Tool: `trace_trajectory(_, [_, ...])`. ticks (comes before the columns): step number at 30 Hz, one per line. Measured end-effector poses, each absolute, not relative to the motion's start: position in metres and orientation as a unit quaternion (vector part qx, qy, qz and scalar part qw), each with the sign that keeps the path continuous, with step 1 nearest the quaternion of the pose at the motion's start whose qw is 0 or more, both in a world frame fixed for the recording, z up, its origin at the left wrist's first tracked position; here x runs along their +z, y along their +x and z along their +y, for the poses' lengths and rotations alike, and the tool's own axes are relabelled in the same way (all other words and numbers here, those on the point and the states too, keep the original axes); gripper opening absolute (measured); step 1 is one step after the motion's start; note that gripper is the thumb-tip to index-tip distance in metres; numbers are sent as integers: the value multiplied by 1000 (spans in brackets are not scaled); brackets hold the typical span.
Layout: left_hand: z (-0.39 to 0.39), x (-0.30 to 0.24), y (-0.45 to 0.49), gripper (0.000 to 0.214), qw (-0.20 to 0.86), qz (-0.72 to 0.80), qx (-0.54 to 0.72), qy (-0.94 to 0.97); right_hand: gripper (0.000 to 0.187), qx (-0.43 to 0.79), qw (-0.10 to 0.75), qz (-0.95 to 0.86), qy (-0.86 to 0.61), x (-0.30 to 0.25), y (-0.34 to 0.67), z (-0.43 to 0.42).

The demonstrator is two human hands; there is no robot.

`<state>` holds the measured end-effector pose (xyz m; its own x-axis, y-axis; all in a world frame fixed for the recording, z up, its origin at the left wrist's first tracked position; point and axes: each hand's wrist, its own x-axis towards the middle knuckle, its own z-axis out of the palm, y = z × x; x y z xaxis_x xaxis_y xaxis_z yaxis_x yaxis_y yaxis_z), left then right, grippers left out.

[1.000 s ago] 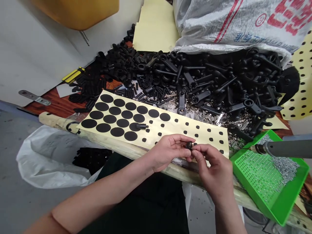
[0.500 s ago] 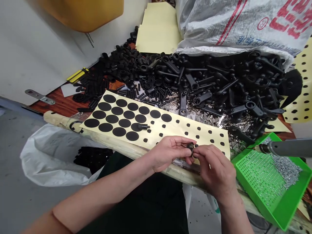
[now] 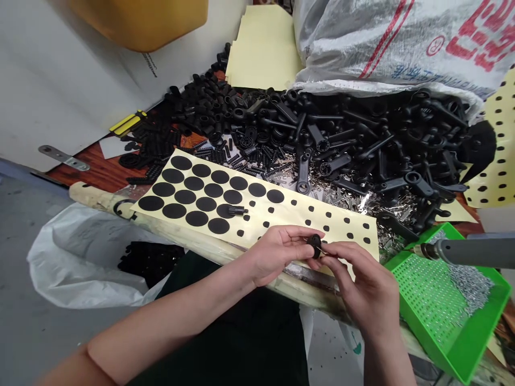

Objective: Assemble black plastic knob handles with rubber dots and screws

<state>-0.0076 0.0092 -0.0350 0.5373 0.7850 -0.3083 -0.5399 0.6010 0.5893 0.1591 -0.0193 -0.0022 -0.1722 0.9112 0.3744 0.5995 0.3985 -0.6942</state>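
Small, round black plastic part (image 3: 316, 246) sits between the two bare hands, up off a pale yellow paper sheet with black spots (image 3: 287, 219), near the sheet's front edge. The left hand (image 3: 276, 249) grasps it with thumb and fingers — likely by the side, so its face is easy for the other hand to reach. The right hand (image 3: 368, 284) comes from the other side, its fingers pinching what looks like a thin, shiny strip (image 3: 322, 250) at the part. I cannot tell if the strip is inside the part or just touching it.

A small black ridged peg (image 3: 236, 210) lies on the sheet, partly over a big black spot. Behind are heaps of black plastic levers (image 3: 303, 171) and little flat shiny metal bits (image 3: 364, 199) on the red-brown wooden surface (image 3: 112, 176) — maybe kept there for easy reaching. A bright green plastic basket (image 3: 454, 360) holds silver screws (image 3: 469, 284) near the right hand, with a grey rod-shaped tool (image 3: 475, 251) above it.
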Motion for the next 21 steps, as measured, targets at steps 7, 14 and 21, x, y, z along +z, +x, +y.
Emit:
trace_trajectory(7, [10,-35,-7,36,840,284,406,222,10,313,472,-569,-596,-9,151,-30])
trace_trajectory(14, [8,-33,-6,37,833,296,414,217,20,294,471,-507,-659,-6,139,-29])
trace_trajectory(21, [7,-30,-4,33,817,324,417,233,25,288,467,-471,-691,-6,127,-24])
